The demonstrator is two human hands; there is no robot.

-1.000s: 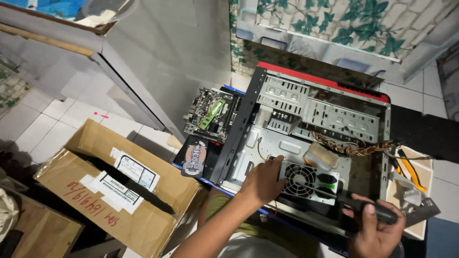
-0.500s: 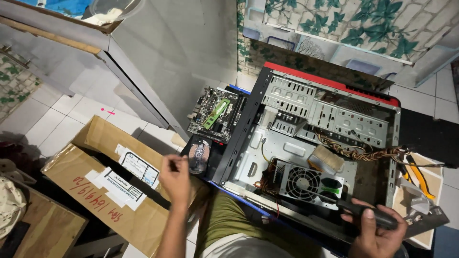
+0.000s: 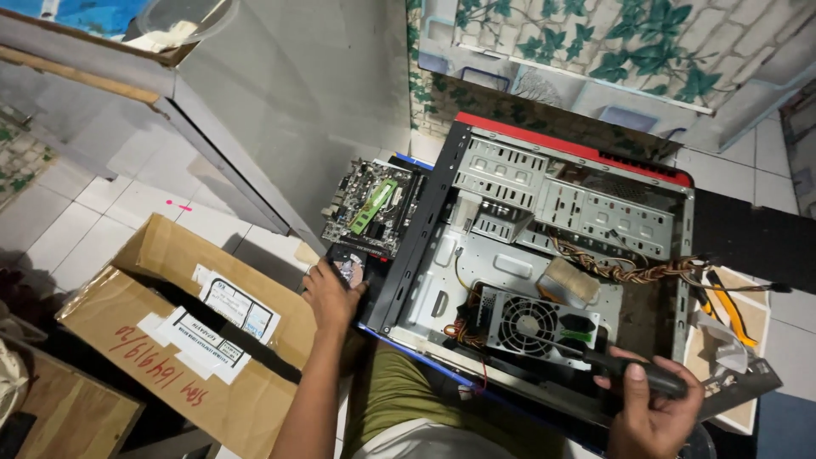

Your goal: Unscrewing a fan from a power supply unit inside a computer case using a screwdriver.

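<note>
The open computer case (image 3: 544, 255) lies on its side on the floor, a grey metal shell with a red strip along its far edge, and everything else sits around it. Off its left side the person's left hand (image 3: 330, 293) is closed over a small dark flat object (image 3: 347, 262), about palm-sized, with a paler, shiny patch on its face; the fingers wrap its near end, so I cannot tell just what it is. It lies right against the near edge of the green circuit board (image 3: 374, 206), which rests flat beside the case's left wall, studded with black and silver parts and one bright green strip.

At the case's near right corner the right hand (image 3: 654, 408) grips a black-handled tool (image 3: 633, 370), fingers curled tightly round the handle; the handle points left over the case's rim, and its working end is hidden from me.

Inside the case, close to that hand, sits the grey power supply box (image 3: 531, 327) with its round fan grille, and a braid of yellow, red and black wires (image 3: 629, 272) runs from behind it toward the right wall. Perforated metal drive bays fill the far half.

Left of the case stands a brown cardboard box (image 3: 161, 340) with white labels, its flaps parted.
</note>
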